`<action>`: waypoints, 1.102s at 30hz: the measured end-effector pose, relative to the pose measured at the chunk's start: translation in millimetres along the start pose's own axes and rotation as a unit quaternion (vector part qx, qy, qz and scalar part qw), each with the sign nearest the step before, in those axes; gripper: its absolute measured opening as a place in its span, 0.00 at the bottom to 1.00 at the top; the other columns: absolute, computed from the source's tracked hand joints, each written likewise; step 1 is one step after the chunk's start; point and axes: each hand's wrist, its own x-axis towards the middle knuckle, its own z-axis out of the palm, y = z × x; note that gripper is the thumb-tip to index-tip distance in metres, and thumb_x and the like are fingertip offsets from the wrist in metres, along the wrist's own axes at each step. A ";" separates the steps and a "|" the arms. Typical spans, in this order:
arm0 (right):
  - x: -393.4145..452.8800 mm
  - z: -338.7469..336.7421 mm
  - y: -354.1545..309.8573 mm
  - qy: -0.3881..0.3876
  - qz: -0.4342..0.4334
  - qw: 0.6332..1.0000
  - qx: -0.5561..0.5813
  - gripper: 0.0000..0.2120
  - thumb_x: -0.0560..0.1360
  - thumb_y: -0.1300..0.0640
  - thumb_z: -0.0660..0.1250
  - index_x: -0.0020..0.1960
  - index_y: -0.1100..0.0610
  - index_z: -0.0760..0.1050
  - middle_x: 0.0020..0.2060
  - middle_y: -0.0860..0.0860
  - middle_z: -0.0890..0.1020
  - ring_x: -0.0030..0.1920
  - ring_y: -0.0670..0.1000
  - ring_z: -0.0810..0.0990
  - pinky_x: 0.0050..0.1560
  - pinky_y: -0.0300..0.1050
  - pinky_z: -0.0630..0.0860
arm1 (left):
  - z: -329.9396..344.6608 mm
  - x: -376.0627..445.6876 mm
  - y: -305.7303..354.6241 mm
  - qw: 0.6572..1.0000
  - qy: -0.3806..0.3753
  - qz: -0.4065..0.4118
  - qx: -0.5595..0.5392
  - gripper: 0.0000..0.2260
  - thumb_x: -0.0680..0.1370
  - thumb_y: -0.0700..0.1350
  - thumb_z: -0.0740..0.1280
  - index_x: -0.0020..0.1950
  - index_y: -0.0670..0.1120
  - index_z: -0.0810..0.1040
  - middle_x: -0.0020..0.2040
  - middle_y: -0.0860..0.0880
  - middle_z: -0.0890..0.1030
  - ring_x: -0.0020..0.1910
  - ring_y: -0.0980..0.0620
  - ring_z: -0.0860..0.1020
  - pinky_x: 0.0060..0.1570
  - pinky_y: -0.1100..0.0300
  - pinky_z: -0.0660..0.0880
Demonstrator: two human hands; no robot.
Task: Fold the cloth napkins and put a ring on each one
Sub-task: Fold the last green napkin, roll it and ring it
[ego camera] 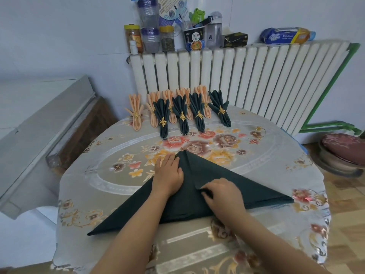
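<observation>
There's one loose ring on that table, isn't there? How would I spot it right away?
Start at the white ribbed radiator behind the round table with the floral tablecloth. Just in front of it stands a row of folded peach and dark green napkins. To the right of that row lies a thin gold ring, the only one lying bare on the tablecloth with no napkin through it.

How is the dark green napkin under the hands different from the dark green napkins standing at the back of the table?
The napkin under the hands lies flat as a wide triangle; the back napkins are gathered into narrow pleated bundles. It has no ring; each of them wears a gold ring. The left hand presses it and the right hand pinches a fold; nobody touches them. All share one dark green colour.
</observation>
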 end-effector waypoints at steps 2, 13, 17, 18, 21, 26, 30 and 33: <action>-9.2 14.8 -1.0 0.048 -0.004 0.998 0.030 0.06 0.64 0.54 0.77 0.40 0.48 0.84 0.33 0.44 0.82 0.34 0.49 0.79 0.34 0.40 0.74 | 1.1 -0.9 -0.5 1.000 0.020 0.014 -0.012 0.22 0.82 0.48 0.51 0.76 0.45 0.59 0.77 0.49 0.58 0.76 0.54 0.52 0.74 0.54 0.40; -28.5 31.9 -10.6 0.133 -0.027 0.991 0.019 0.13 0.71 0.48 0.61 0.40 0.50 0.84 0.33 0.45 0.78 0.32 0.50 0.75 0.31 0.41 0.72 | 0.3 -3.9 -1.4 0.995 -0.031 0.095 -0.007 0.23 0.80 0.61 0.52 0.75 0.61 0.56 0.77 0.50 0.57 0.75 0.49 0.54 0.74 0.52 0.50; -38.4 32.5 -16.9 0.130 -0.023 0.991 0.001 0.16 0.73 0.47 0.58 0.44 0.51 0.83 0.36 0.46 0.78 0.35 0.50 0.75 0.34 0.43 0.71 | 1.7 -2.9 -1.9 0.994 -0.037 0.098 0.023 0.23 0.79 0.63 0.53 0.74 0.63 0.61 0.77 0.52 0.56 0.75 0.49 0.53 0.73 0.51 0.49; -40.7 31.5 -19.2 0.132 -0.026 0.991 0.009 0.16 0.73 0.48 0.59 0.46 0.52 0.83 0.37 0.47 0.78 0.37 0.50 0.75 0.35 0.43 0.72 | 2.1 -2.7 -2.3 0.994 -0.036 0.096 0.023 0.23 0.79 0.63 0.53 0.74 0.63 0.61 0.77 0.53 0.56 0.75 0.49 0.53 0.73 0.51 0.49; -46.8 29.5 -23.8 0.150 -0.060 0.986 0.047 0.14 0.73 0.51 0.61 0.48 0.55 0.82 0.39 0.48 0.79 0.39 0.49 0.76 0.37 0.42 0.73 | 1.9 -2.1 -1.1 0.995 -0.037 0.093 0.020 0.23 0.79 0.63 0.53 0.73 0.63 0.61 0.77 0.53 0.56 0.75 0.50 0.53 0.73 0.51 0.49; -58.5 28.9 -24.0 0.146 -0.060 0.987 0.018 0.12 0.72 0.52 0.60 0.38 0.53 0.82 0.33 0.46 0.79 0.35 0.48 0.76 0.32 0.42 0.73 | 2.0 -3.3 -2.4 0.995 -0.034 0.094 0.008 0.23 0.78 0.64 0.54 0.73 0.62 0.63 0.76 0.53 0.57 0.75 0.50 0.53 0.73 0.51 0.50; -58.5 26.1 -20.9 0.150 -0.034 0.988 0.005 0.13 0.72 0.53 0.59 0.37 0.53 0.81 0.33 0.46 0.78 0.35 0.48 0.77 0.31 0.41 0.73 | 2.6 -2.0 -2.1 0.994 -0.037 0.098 0.013 0.23 0.78 0.64 0.54 0.73 0.62 0.62 0.76 0.53 0.57 0.75 0.50 0.53 0.73 0.51 0.50; -59.9 27.2 -23.6 0.144 -0.049 0.988 0.018 0.13 0.73 0.53 0.60 0.38 0.53 0.82 0.34 0.46 0.79 0.35 0.48 0.77 0.32 0.42 0.74 | 3.8 -1.9 -3.4 0.995 -0.035 0.097 0.010 0.23 0.79 0.63 0.54 0.73 0.62 0.63 0.76 0.53 0.57 0.75 0.50 0.53 0.73 0.50 0.50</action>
